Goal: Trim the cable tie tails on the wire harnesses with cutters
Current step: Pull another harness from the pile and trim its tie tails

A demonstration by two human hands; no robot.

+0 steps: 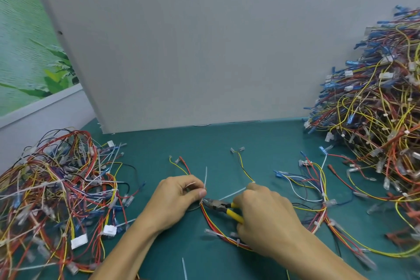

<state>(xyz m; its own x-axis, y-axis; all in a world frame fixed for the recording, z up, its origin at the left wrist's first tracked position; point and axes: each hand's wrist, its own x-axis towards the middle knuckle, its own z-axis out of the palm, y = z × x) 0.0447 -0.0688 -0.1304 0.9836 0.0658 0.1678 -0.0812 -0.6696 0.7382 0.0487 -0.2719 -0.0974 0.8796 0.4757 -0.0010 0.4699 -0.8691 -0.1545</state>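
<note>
A wire harness (pixel 210 218) of red, yellow and white wires lies on the green mat in front of me. My left hand (pixel 176 200) pinches it at a cable tie whose white tail (pixel 206 177) sticks straight up. My right hand (pixel 263 218) grips the yellow-handled cutters (pixel 223 206). Their dark jaws point left and reach the tie just below my left thumb. A second white tail (pixel 231 194) slants up to the right behind the jaws.
A tangled pile of harnesses (pixel 56 193) lies at the left, a taller pile (pixel 381 102) at the right against the grey wall. More harness wires (pixel 318 188) spread at my right hand. A cut tie tail (pixel 184 268) lies near the front edge.
</note>
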